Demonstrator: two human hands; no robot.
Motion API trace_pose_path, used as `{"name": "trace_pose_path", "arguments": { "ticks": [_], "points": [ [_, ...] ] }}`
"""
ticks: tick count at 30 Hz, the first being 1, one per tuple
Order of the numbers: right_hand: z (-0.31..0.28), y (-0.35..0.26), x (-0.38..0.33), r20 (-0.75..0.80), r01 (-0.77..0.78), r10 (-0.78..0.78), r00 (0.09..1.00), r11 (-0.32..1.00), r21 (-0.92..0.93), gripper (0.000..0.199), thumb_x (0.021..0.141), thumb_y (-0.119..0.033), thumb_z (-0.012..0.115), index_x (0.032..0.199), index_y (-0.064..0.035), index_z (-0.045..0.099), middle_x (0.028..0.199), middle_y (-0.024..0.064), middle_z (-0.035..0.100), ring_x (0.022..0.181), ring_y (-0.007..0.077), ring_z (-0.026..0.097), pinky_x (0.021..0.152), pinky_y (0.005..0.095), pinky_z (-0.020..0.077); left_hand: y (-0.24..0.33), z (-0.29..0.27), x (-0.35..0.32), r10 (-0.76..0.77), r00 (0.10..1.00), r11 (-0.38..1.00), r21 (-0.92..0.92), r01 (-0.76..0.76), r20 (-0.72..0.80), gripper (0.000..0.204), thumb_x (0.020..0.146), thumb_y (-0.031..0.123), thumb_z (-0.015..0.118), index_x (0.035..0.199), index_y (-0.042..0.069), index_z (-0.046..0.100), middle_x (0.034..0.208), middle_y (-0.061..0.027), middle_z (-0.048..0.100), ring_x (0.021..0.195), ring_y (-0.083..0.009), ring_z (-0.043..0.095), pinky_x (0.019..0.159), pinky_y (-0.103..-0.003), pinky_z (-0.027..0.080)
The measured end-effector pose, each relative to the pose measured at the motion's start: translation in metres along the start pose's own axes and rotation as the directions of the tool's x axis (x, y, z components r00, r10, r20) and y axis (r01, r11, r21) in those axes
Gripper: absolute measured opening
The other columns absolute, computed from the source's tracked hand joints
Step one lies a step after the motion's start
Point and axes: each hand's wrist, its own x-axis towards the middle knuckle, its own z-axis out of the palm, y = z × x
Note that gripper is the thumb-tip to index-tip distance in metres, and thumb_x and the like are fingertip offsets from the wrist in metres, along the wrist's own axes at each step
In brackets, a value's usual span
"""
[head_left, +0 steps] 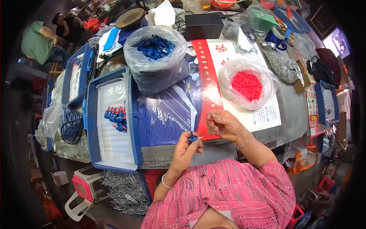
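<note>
Between the fingers of my left hand [183, 152] is a small blue plastic part [192, 138], held near the table's front edge. My right hand [228, 126], a little higher and to the right, pinches a small red cap [211, 120]. Red caps of that kind fill a clear plastic bag [228, 93] just beyond my right hand. Farther left stands a larger clear bag [139, 72] full of blue parts [155, 47]. In a blue tray [138, 152] on the left lies a small cluster of blue parts with red tips [116, 117].
Thin metal pieces [162, 114] lie on a dark blue sheet [152, 131] between tray and hands. A black box [204, 26] stands at the back. Below the table's left edge are a heap of metal rods [127, 192] and a stool [82, 187]. Two people sit at the far left.
</note>
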Motion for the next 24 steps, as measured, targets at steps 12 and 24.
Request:
{"name": "trace_pose_path", "arguments": {
  "ticks": [12, 24],
  "points": [
    [0.024, 0.004, -0.017, 0.067, 0.225, -0.23, 0.971, 0.778, -0.586, 0.014, 0.083, -0.004, 0.059, 0.097, -0.0001, 0.059, 0.089, 0.0056, 0.06, 0.08, 0.0113, 0.058, 0.072, 0.0233, 0.047, 0.0, 0.01, -0.001, 0.042, 0.999, 0.999, -0.003, -0.042, 0.002, 0.021, 0.093, 0.012, 0.044, 0.11, 0.003, 0.037, 0.081, -0.0061, 0.052, 0.071, -0.0116, 0.052, 0.067, -0.024, 0.045],
    [0.02, 0.009, -0.012, 0.142, 0.288, -0.262, 0.955, 0.692, -0.661, 0.012, 0.081, -0.002, 0.063, 0.092, 0.0007, 0.06, 0.091, 0.0061, 0.06, 0.08, 0.0112, 0.058, 0.07, 0.0236, 0.0474, 0.002, 0.009, 0.002, -0.011, 0.998, 0.999, -0.043, 0.009, -0.055, 0.018, 0.092, 0.009, 0.042, 0.109, 0.004, 0.04, 0.076, -0.0057, 0.05, 0.068, -0.0137, 0.051, 0.066, -0.025, 0.043]
  ]
}}
